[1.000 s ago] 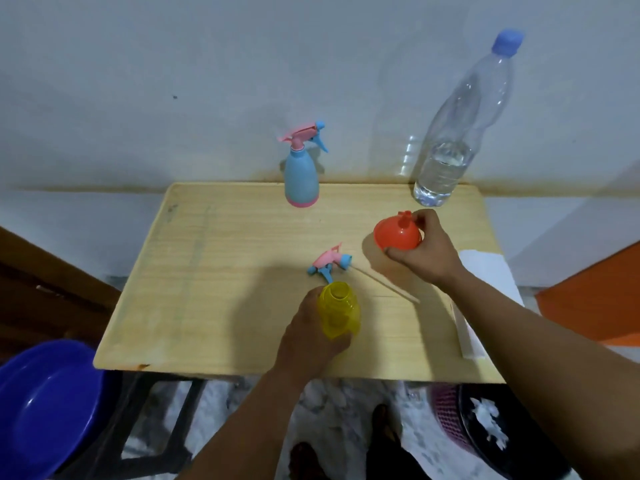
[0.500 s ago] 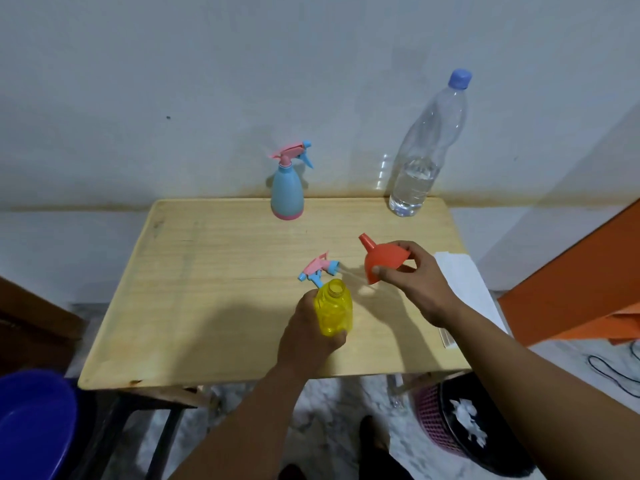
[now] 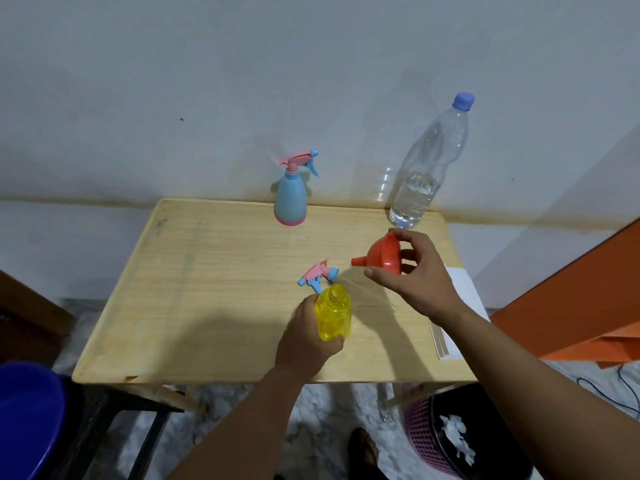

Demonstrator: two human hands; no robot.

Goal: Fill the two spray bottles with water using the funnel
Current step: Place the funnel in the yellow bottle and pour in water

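Right hand (image 3: 419, 278) now carries the orange plastic funnel (image 3: 382, 255) clear of the pale wooden surface (image 3: 207, 271); a second ago it was still resting there, mouth down, under the same hand. Funnel has turned on its side: spout points left, toward the open-necked translucent yellow spray bottle (image 3: 334, 313), fingers closed around the wide rim. Spout and neck are near but apart, not yet aligned.

Left hand (image 3: 306, 337) grips the yellow bottle by its body, upright on the surface, as before. Its pink-and-blue trigger head (image 3: 318, 273) lies on the surface just behind it, dip tube trailing right.

Blue spray bottle with pink trigger (image 3: 291, 199) stands at the far edge, cap on, untouched. Clear water bottle with blue cap (image 3: 426, 174), partly full, stands capped at far right.

Judgement: funnel-seating step under way; no water poured yet.
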